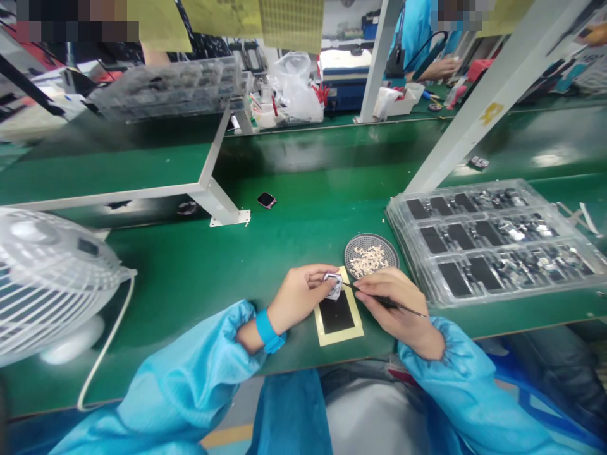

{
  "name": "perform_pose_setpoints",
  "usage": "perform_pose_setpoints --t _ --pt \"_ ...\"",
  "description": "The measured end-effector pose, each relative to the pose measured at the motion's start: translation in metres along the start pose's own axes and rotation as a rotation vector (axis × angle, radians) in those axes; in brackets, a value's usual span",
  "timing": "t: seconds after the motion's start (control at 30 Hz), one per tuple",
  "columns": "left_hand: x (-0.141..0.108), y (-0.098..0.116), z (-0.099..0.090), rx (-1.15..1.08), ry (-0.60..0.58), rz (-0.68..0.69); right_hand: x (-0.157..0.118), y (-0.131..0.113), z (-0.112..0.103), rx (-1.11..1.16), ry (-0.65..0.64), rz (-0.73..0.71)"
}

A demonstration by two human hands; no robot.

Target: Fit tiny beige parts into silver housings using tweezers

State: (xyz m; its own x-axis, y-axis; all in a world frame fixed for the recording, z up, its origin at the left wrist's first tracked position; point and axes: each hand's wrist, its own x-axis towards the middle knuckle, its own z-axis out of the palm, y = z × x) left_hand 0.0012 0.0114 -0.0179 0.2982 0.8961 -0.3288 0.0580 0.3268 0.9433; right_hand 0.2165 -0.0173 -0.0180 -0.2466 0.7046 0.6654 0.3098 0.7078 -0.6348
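Observation:
Between the thumb and fingers of my left hand (302, 296) is a small white-rimmed watch case (334, 286), held above a yellow-edged sheet with a black middle (337, 315). A blue band circles my left wrist. My right hand (396, 304) is closed like a pen grip on thin dark tweezers (401, 306), whose tip reaches the right edge of the case. What the tip touches is too small to make out. Just beyond my right hand stands a round grey dish (349, 245) with many small pale pieces in it.
At right lies a stack of clear compartment trays (429, 287) with black screens and small parts. A dark watch-like piece (267, 200) rests farther back. A white fan (52, 284) stands at left, below a raised shelf (118, 158). A co-worker's hand (441, 68) shows across the bench.

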Motion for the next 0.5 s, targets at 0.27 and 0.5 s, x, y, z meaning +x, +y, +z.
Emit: perform_pose_setpoints --t 0.27,0.5 --pt "0.0000 0.0021 0.0003 0.011 0.002 0.004 -0.0012 0.0001 0.0007 -0.005 -0.030 0.035" --pt "-0.0015 0.0035 -0.0016 0.018 -0.003 0.021 -0.0019 -0.0018 0.0003 0.083 -0.033 0.171"
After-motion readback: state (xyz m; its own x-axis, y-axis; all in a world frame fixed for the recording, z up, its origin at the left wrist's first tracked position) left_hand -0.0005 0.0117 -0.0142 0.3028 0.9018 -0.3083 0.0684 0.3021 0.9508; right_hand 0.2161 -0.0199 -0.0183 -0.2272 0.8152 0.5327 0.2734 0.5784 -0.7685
